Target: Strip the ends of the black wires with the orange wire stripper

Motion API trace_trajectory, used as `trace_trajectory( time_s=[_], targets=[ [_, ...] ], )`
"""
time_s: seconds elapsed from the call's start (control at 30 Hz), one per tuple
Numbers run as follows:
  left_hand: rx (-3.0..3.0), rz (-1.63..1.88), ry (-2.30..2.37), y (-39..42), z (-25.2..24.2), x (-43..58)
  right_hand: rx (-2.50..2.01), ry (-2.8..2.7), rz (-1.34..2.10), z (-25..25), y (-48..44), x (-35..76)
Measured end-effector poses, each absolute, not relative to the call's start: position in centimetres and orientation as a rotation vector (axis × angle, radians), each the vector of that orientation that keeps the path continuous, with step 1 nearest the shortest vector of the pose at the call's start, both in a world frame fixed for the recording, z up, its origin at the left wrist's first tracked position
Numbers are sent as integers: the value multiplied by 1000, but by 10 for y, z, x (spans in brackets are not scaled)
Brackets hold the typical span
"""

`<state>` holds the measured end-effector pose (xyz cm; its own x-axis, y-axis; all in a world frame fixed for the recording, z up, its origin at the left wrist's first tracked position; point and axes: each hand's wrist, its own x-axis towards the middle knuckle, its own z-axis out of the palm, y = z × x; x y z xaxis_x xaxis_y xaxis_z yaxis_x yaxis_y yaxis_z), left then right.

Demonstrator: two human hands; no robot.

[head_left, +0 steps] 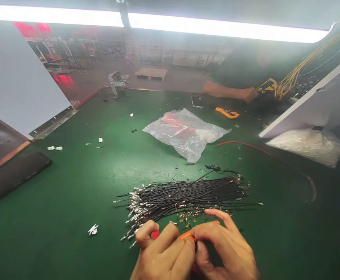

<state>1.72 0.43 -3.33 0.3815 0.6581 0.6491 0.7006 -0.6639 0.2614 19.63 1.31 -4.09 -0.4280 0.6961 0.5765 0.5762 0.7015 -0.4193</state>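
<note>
Low in the view, my left hand (165,251) has its fingers curled around an orange-handled tool (186,235), mostly covered by my hands. A red bit of plastic (155,235) shows between its fingers. Pressed close beside it, my right hand (225,247) pinches with thumb and forefinger at the tool; another finger sticks out. Something thin and dark shows between the two hands, too hidden to name. Just beyond lies a bundle of black wires (193,194), with metal terminals at the left end and bare copper at the right. Copper scraps (191,214) lie beside it.
A clear plastic bag (184,134) with red contents lies mid-table, near an orange wire stripper (227,113) and a phone (197,102). A red wire (263,147) curves at right. Across the table, a co-worker's hand (249,94) holds a yellow tool (267,85). White panels flank both sides.
</note>
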Motion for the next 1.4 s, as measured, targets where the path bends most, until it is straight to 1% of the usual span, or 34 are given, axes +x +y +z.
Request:
trace_trajectory(
  time_s=[0.17,0.57,0.77,0.87,0.93,1.03,1.1,1.27,1.4],
  targets=[
    [-2538,-1148,-1237,5,-30,17,-983,-2101,261,-43,13,194],
    [-2534,-1138,-1228,6,-22,15,-1006,-2083,146,-37,14,191],
    [-2512,-1272,-1181,9,-23,16,-996,-2038,70,-32,16,187],
    [-2494,-1287,-1175,9,-23,17,-992,-2067,70,-33,16,187],
    [-2490,-1266,-1173,8,-22,17,-1058,-2037,32,-35,15,190],
    [-2450,-1240,-1182,5,-23,15,-1305,-1855,-37,-36,17,200],
    [-2423,-1224,-1222,5,-25,13,-1363,-1828,-41,-34,20,206],
    [-2452,-1182,-1344,9,-28,10,-1161,-1907,-10,-27,28,204],
    [-2464,-1201,-1312,10,-26,13,-1220,-1930,4,-29,28,199]
  ],
)
